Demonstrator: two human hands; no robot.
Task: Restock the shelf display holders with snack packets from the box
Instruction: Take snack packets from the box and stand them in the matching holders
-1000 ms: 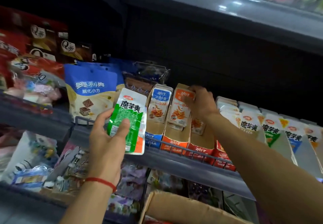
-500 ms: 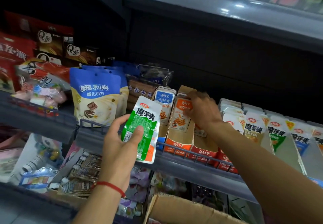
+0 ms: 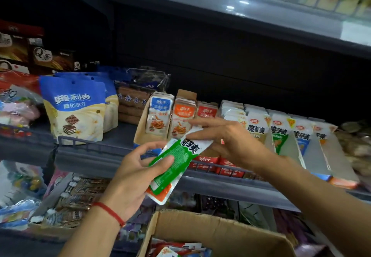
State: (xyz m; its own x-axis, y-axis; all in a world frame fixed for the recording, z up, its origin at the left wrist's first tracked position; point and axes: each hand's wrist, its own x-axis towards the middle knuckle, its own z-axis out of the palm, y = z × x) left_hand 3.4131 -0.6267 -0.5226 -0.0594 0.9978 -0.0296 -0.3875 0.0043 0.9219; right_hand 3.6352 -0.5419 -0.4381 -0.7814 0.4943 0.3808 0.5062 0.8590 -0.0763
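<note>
The green snack packet (image 3: 176,160) lay tilted between both hands in front of the shelf rail, its white top end up toward the right and its orange bottom end down toward the left. It looked light, thin and floppy, a glossy sealed film pouch likely to slip or buckle if pinched mid-body; the flat sealed ends seemed the surest places to take hold. The left hand (image 3: 138,174) gripped its lower half, thumb pressed across the green face and fingers (image 3: 152,148) curled behind. The right hand (image 3: 226,138) pinched the white top edge, fingertips closed on the seam. The packet bore bold dark characters on a white band, fine print on green below, and an orange patch at the bottom.

Just beyond the right fingers stood cardboard display holders (image 3: 152,116) with blue, orange and red packets upright inside. Further right of those fingers ran a row of matching white packets (image 3: 279,130), including a green one, which appeared the likely slot for this piece. Below the left wrist the open cardboard box (image 3: 216,234) held more packets.
</note>
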